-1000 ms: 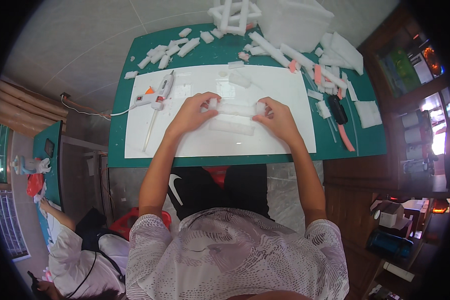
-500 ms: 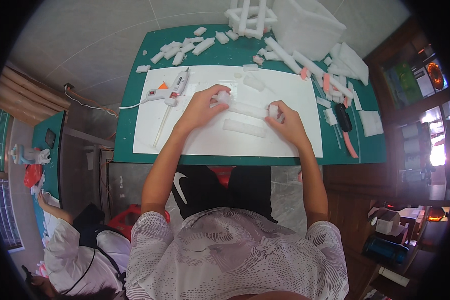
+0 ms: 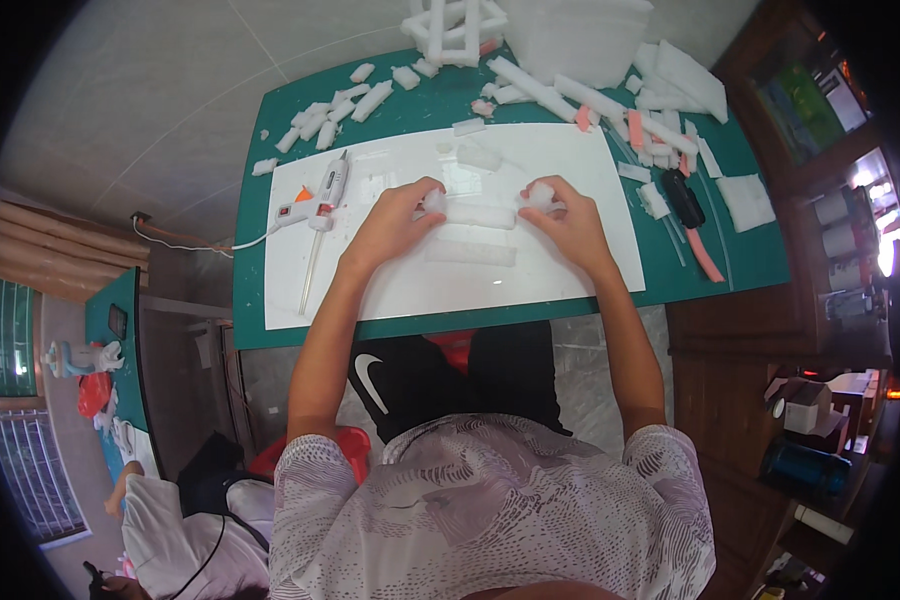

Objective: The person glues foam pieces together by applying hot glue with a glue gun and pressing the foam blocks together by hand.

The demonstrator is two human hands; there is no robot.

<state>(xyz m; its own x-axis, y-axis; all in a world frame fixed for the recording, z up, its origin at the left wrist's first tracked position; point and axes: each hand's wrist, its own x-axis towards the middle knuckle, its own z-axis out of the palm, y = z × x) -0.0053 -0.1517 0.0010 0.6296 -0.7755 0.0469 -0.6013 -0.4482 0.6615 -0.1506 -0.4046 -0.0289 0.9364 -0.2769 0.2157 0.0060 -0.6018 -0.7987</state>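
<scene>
Between the thumb and fingers of my left hand (image 3: 402, 215) is a small white foam block (image 3: 434, 201), at the left end of a long white foam strip (image 3: 482, 216). At that strip's right end, my right hand (image 3: 575, 228) pinches another white foam piece (image 3: 541, 196). Whether either piece touches the strip is hard to make out. A second foam strip (image 3: 470, 253) lies parallel, closer to me, on the white board (image 3: 370, 300). Beyond the hands rests a shorter foam piece (image 3: 479, 157).
A white glue gun (image 3: 312, 208) with a cord lies at the board's left. Foam offcuts (image 3: 315, 122) cover the far left of the green mat (image 3: 270, 110). At the back stand a foam frame (image 3: 455, 32) and a large foam block (image 3: 575, 38). A black-handled tool (image 3: 682, 200) lies right.
The whole view has tilted and shifted. Both hands still grip their foam pieces. Relative to the strip, my right hand's piece now sits slightly farther back.
</scene>
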